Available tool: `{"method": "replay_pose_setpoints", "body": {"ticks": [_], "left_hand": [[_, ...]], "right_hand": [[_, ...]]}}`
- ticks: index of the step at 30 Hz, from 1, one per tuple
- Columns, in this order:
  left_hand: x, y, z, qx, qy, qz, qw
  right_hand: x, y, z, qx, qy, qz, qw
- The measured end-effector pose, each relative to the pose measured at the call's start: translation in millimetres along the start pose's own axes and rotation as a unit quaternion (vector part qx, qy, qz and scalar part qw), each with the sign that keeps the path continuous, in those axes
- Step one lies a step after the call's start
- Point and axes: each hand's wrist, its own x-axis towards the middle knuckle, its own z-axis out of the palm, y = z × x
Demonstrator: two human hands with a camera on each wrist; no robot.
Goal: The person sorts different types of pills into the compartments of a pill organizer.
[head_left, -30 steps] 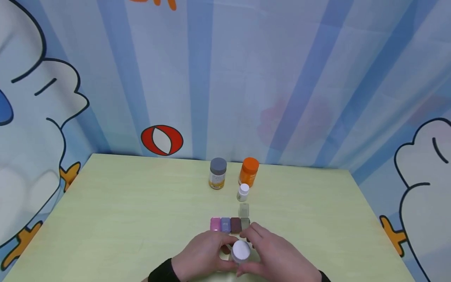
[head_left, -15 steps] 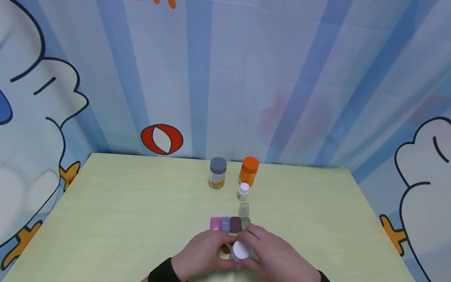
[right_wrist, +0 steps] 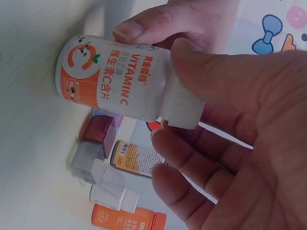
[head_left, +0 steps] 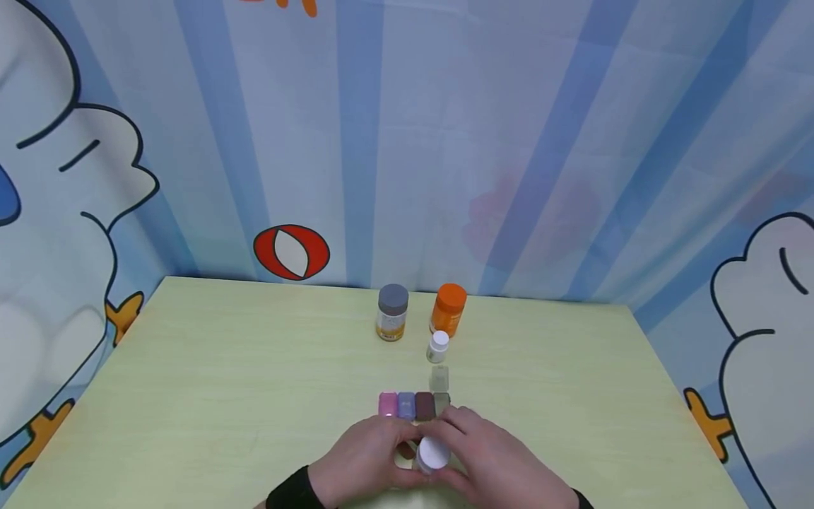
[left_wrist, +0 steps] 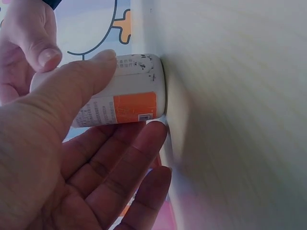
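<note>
A white vitamin C bottle (right_wrist: pixel 124 79) with an orange label stands upright on the table between the two hands. My left hand (head_left: pixel 369 452) grips its body, thumb on one side and fingers on the other, as the left wrist view shows. Around the white cap (right_wrist: pixel 184 103) curl the thumb and fingers of my right hand (head_left: pixel 499 459). The cap is still on the bottle. Just beyond the hands lies a row of small pill boxes: pink (head_left: pixel 388 404), blue-violet (head_left: pixel 406 405), dark red (head_left: pixel 424 406) and grey (head_left: pixel 441 403). A clear lid (right_wrist: pixel 111 181) stands open at the grey one.
Farther back stand a small white bottle (head_left: pixel 438 346), an orange bottle (head_left: pixel 449 309) and a grey-capped bottle (head_left: pixel 392 312). The pale table (head_left: pixel 254 367) ends at a blue striped cloth backdrop (head_left: pixel 420 141).
My right hand's fingers have closed in from beside the cap and now grip it. The left hand and the bottle have hardly moved.
</note>
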Motion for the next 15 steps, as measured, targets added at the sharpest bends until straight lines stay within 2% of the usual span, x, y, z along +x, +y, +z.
{"method": "replay_pose_setpoints", "body": {"ticks": [6,12,15], "left_hand": [[-0.2,-0.9,0.3,-0.013,-0.003,0.006,0.9999],[0.5,-2.1,0.5,-0.022,-0.005,0.001,0.9997],[0.2,-2.1,0.4,-0.013,-0.003,0.007,0.9999]], "right_hand": [[1.0,-0.6,3.3,-0.02,0.035,0.006,0.999],[0.2,-0.4,-2.3,-0.004,0.005,0.002,1.0],[-2.9,0.5,-8.8,0.015,0.014,-0.002,1.0]]}}
